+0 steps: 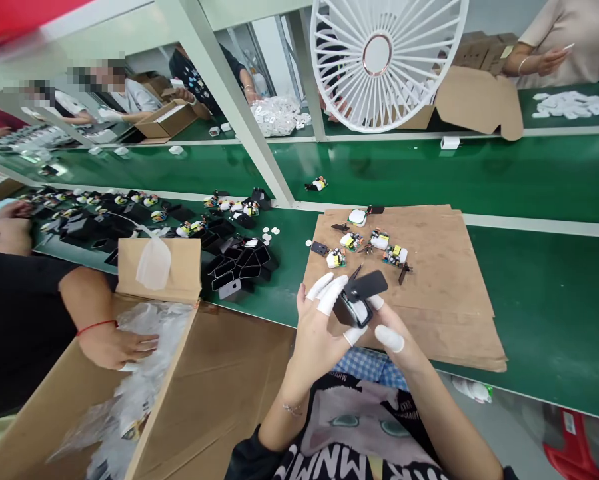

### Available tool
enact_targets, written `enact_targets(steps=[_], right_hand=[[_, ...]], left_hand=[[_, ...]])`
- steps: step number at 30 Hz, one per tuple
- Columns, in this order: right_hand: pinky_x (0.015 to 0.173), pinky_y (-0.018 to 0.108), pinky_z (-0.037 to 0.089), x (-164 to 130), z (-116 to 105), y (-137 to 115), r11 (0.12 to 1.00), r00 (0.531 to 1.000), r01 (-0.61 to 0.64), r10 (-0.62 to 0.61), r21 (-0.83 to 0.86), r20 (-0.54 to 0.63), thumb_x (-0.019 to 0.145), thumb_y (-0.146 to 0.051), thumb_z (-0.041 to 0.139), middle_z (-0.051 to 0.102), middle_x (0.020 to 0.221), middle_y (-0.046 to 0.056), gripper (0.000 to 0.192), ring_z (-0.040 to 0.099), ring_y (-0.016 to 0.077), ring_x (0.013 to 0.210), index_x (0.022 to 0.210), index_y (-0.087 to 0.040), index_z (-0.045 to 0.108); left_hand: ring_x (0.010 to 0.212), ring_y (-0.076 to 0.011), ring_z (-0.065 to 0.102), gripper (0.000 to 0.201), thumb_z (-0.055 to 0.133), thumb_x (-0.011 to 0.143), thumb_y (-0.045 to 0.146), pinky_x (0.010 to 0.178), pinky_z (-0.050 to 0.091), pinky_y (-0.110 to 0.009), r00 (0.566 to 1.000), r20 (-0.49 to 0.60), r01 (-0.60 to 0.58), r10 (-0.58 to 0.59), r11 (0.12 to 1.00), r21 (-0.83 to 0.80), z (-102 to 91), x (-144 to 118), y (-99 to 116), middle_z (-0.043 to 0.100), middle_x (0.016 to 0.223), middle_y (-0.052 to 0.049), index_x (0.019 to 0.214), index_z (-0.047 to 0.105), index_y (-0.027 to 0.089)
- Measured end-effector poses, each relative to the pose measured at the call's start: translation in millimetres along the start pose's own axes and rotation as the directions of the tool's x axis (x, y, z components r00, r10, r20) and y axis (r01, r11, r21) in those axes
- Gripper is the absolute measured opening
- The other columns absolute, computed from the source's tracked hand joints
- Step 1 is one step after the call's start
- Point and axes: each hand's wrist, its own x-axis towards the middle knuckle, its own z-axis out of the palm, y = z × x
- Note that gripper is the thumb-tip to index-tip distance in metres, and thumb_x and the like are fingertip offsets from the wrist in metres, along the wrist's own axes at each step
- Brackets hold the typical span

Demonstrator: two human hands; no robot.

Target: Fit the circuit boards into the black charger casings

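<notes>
Both hands are up over the near edge of the cardboard [429, 293] on the green counter [554, 293]. Left hand [315, 327] and right hand [386, 330], white cots on the fingertips, pinch a black casing [360, 297] between them. Little circuit boards [369, 247] lie just beyond on the cardboard

Black casing [362, 297], white finger cots [329, 293], brown cardboard sheet [444, 293], green belt [554, 293].
</notes>
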Motion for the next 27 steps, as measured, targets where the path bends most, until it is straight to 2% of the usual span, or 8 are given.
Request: enact_targets(steps=[4,9,14,18,21,24,26,27], right_hand=[[0.105,0.05,0.045,1,4,-10,0.874,0.979,-0.161,0.08,-0.459,-0.19,0.08,-0.04,0.071,0.069,0.121,0.009,0.053,0.062,0.0315,0.117,0.128,-0.021,0.058],[0.081,0.041,0.057,65,-31,-44,0.541,0.908,-0.251,-0.154,-0.803,-0.388,0.076,-0.031,0.07,0.075,0.095,0.007,0.034,0.07,0.0272,0.086,0.107,-0.017,0.066],[0.099,0.037,0.048,180,-145,-102,0.418,0.743,-0.434,-0.335,-0.798,-0.579,0.084,-0.016,0.064,0.068,0.12,0.013,0.041,0.065,0.0252,0.111,0.124,-0.01,0.058],[0.101,0.05,0.047,222,-214,-117,0.308,0.592,-0.641,-0.383,-0.703,-0.709,0.089,-0.023,0.068,0.065,0.121,0.012,0.032,0.061,0.0274,0.114,0.118,-0.012,0.061],[0.097,0.05,0.05,227,-232,-104,0.245,0.54,-0.723,-0.383,-0.646,-0.749,0.092,-0.033,0.066,0.062,0.123,0.009,0.032,0.061,0.0257,0.112,0.12,-0.017,0.06],[0.103,0.063,0.038,235,-231,-92,0.184,0.477,-0.776,-0.456,-0.603,-0.752,0.094,-0.042,0.06,0.05,0.137,0.022,0.053,0.049,0.038,0.127,0.135,-0.011,0.048],[0.106,0.072,0.024,251,-224,-89,0.118,0.488,-0.771,-0.523,-0.626,-0.699,0.097,-0.047,0.048,0.034,0.147,0.033,0.067,0.031,0.0477,0.138,0.145,-0.003,0.032],[0.107,0.071,0.021,262,-219,-88,0.07,0.532,-0.747,-0.532,-0.661,-0.658,0.099,-0.048,0.042,0.03,0.148,0.036,0.068,0.026,0.049,0.14,0.146,-0.001,0.028]], left_hand=[[0.136,-0.0296,0.048,0.061,0.062,0.085,0.024,0.121,0.012,-0.059,0.994,-0.032,-0.098,0.101,0.991,0.089,18.2,-2,-5,0.061,0.136,-0.012,0.141,0.039,0.023],[0.138,-0.0281,0.046,0.059,0.055,0.093,0.029,0.117,0.027,-0.056,0.996,-0.093,-0.006,0.011,0.998,0.061,23.2,-11,-33,0.052,0.144,-0.016,0.147,0.032,0.023],[0.129,-0.0313,0.053,0.053,0.051,0.094,0.033,0.106,0.042,-0.055,0.963,-0.179,0.225,-0.2,0.966,0.131,26.8,-44,-108,0.056,0.138,-0.017,0.145,0.039,0.021],[0.129,-0.0344,0.053,0.053,0.046,0.095,0.034,0.105,0.04,-0.055,0.945,-0.218,0.301,-0.244,0.908,0.29,45.2,-61,-149,0.061,0.133,-0.017,0.145,0.042,0.018],[0.13,-0.0347,0.053,0.055,0.047,0.094,0.03,0.105,0.035,-0.052,0.937,-0.282,0.309,-0.207,0.869,0.388,55.9,-63,-156,0.064,0.132,-0.014,0.148,0.039,0.022],[0.129,-0.0327,0.054,0.061,0.048,0.094,0.028,0.1,0.037,-0.046,0.939,-0.31,0.284,-0.15,0.848,0.449,58.5,-64,-157,0.065,0.13,-0.013,0.151,0.031,0.023],[0.126,-0.032,0.056,0.063,0.048,0.093,0.027,0.095,0.038,-0.044,0.946,-0.295,0.267,-0.132,0.832,0.486,58.1,-65,-157,0.067,0.128,-0.012,0.153,0.027,0.024],[0.125,-0.0322,0.057,0.064,0.047,0.093,0.028,0.094,0.038,-0.044,0.949,-0.291,0.263,-0.126,0.824,0.502,58.0,-65,-158,0.067,0.127,-0.012,0.153,0.026,0.024]])
